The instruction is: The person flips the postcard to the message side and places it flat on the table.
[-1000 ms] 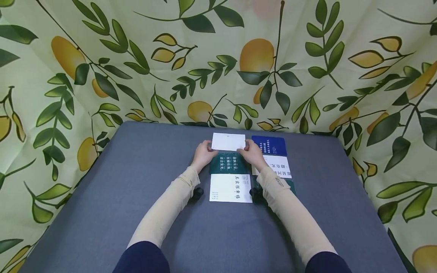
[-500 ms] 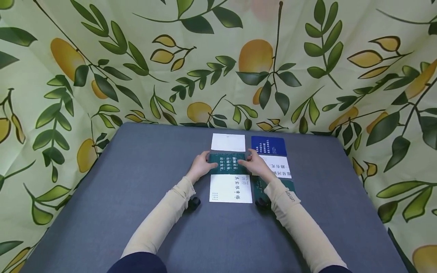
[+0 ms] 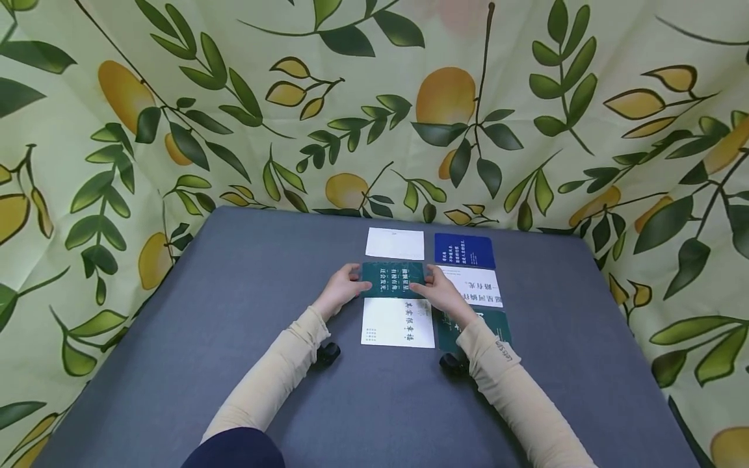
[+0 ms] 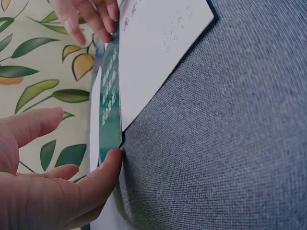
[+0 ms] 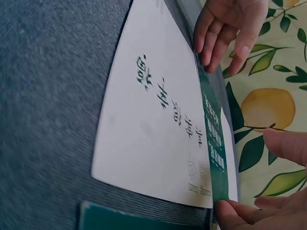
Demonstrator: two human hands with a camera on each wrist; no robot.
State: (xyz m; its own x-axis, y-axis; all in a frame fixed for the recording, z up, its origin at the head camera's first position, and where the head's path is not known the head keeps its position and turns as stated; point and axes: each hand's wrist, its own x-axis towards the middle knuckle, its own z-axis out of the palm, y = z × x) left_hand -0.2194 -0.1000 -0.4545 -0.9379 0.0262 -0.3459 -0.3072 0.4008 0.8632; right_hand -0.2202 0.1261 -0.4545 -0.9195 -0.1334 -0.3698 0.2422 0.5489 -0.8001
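Observation:
A green card with white writing lies in the middle of the left column of cards, flat on the cloth. At its left edge is my left hand; in the left wrist view a fingertip touches the card's end while the thumb stays apart. My right hand is at the opposite edge, its fingertips against the card's end and the thumb lifted away. Above the green card lies a blank white card; below it is a white card with dark writing.
A right column holds a blue card, a white card with writing, and a dark green card partly covered by my right arm. Grey cloth covers the table. A leaf-and-fruit patterned curtain hangs behind.
Both hands have drawn back from the sides of the blank white card to the sides of the green card below it. The cards show no clear shift.

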